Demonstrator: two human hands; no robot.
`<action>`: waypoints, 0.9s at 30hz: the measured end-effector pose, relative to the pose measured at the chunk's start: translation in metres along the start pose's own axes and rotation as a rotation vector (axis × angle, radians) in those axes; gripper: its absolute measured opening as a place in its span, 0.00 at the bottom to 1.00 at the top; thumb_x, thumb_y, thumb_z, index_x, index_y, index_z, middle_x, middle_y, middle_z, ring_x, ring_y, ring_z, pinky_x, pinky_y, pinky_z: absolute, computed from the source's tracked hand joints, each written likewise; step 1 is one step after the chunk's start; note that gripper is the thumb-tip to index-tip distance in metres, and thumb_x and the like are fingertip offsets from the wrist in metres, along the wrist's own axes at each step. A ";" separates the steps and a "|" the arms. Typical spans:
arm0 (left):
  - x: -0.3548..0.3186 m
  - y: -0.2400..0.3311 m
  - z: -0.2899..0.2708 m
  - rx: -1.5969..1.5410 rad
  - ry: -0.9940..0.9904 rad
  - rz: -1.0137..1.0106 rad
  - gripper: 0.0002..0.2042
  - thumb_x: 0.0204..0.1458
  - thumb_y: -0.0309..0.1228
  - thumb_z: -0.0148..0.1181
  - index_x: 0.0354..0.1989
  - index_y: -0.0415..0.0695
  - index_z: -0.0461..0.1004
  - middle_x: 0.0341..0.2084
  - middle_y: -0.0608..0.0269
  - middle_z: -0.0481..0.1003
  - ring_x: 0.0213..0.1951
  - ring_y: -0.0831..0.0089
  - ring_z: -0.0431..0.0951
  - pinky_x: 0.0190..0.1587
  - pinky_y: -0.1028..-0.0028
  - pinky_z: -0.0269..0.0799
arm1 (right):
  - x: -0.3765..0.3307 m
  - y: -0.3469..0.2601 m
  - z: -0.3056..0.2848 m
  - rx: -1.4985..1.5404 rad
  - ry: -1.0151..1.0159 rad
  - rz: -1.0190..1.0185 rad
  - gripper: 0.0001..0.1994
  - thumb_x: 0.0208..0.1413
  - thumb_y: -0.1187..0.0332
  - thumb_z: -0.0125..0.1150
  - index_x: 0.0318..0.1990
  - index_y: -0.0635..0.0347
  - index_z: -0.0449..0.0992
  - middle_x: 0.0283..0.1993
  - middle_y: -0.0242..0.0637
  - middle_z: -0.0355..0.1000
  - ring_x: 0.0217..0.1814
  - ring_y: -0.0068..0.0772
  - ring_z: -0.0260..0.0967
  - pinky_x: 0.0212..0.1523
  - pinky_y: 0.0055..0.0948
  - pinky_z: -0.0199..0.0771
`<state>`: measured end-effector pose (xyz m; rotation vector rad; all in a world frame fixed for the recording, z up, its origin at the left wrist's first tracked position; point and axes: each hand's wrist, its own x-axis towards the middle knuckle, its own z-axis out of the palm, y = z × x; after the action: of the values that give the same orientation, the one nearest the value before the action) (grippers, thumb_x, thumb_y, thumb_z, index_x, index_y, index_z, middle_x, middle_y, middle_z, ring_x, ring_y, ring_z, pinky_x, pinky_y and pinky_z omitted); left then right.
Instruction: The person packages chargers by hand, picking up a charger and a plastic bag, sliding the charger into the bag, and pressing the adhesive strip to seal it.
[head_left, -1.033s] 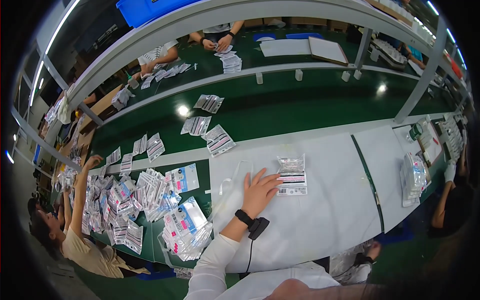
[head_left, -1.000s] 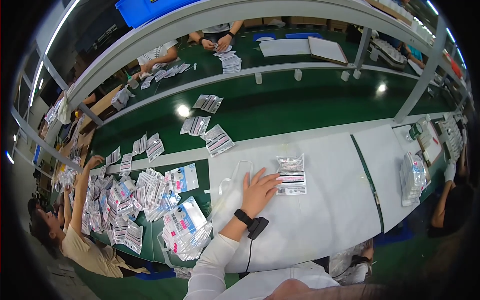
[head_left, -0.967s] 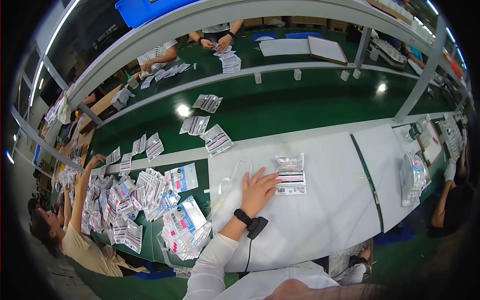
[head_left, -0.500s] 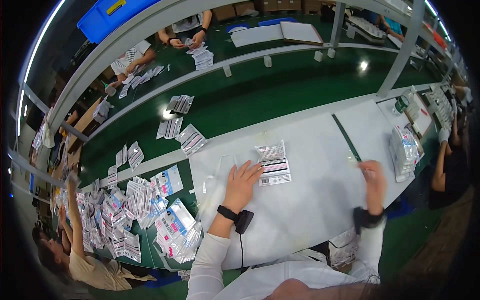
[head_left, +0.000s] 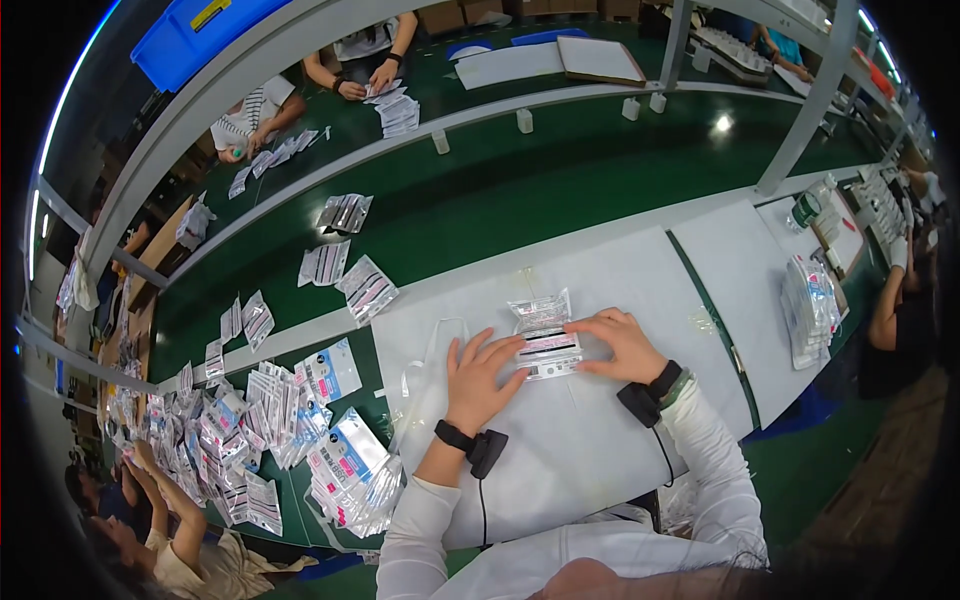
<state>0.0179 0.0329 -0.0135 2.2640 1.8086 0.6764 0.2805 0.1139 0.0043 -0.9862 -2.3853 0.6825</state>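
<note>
A silvery plastic packet point(head_left: 549, 344) with a dark-striped printed label lies on the white work surface between my hands, its crinkled clear part pointing away from me. My left hand point(head_left: 478, 383) rests along the packet's left edge, fingers spread, fingertips touching it. At the right edge is my right hand point(head_left: 628, 350), thumb and forefinger apart, their tips on the packet's border. Each wrist wears a black band with a small black box and cable.
To the left lies a large heap of similar packets point(head_left: 230, 430), with a stack of blue-and-white packets point(head_left: 350, 465) nearer me. Several packets sit on the green bench point(head_left: 450, 210) ahead. A packet pile point(head_left: 808, 310) stands at right. Co-workers handle packets across and at left.
My right hand has come in from the right side to the packet's right edge. My left hand stays at the left edge. The co-worker at left has lowered an arm.
</note>
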 end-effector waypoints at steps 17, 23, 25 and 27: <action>0.004 0.011 0.004 0.107 0.157 0.002 0.15 0.51 0.36 0.64 0.49 0.61 0.79 0.56 0.69 0.70 0.57 0.66 0.69 0.65 0.53 0.53 | -0.005 0.010 0.012 -0.134 0.239 0.013 0.11 0.48 0.78 0.62 0.36 0.49 0.84 0.51 0.31 0.71 0.49 0.35 0.69 0.43 0.31 0.74; -0.009 0.003 -0.025 0.113 0.220 -0.036 0.12 0.52 0.32 0.63 0.46 0.57 0.80 0.54 0.67 0.72 0.55 0.64 0.71 0.60 0.57 0.60 | 0.000 0.021 0.011 0.012 0.257 0.066 0.16 0.47 0.78 0.62 0.45 0.51 0.81 0.52 0.34 0.71 0.51 0.40 0.68 0.49 0.33 0.73; -0.021 -0.002 -0.057 0.063 0.252 -0.054 0.11 0.52 0.31 0.62 0.44 0.55 0.80 0.51 0.65 0.75 0.52 0.61 0.75 0.55 0.61 0.67 | 0.015 0.015 0.010 0.092 0.292 0.086 0.21 0.47 0.77 0.63 0.52 0.52 0.78 0.53 0.36 0.71 0.53 0.43 0.68 0.54 0.35 0.71; -0.034 -0.002 -0.098 0.061 0.288 -0.142 0.11 0.52 0.31 0.62 0.44 0.53 0.80 0.48 0.64 0.77 0.50 0.60 0.76 0.52 0.63 0.69 | 0.033 0.007 -0.001 -0.009 0.264 -0.061 0.26 0.47 0.76 0.64 0.58 0.53 0.72 0.54 0.38 0.71 0.55 0.45 0.68 0.58 0.37 0.68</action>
<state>-0.0327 -0.0136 0.0644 2.1380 2.1207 0.9752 0.2635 0.1431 0.0081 -0.9400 -2.1788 0.4864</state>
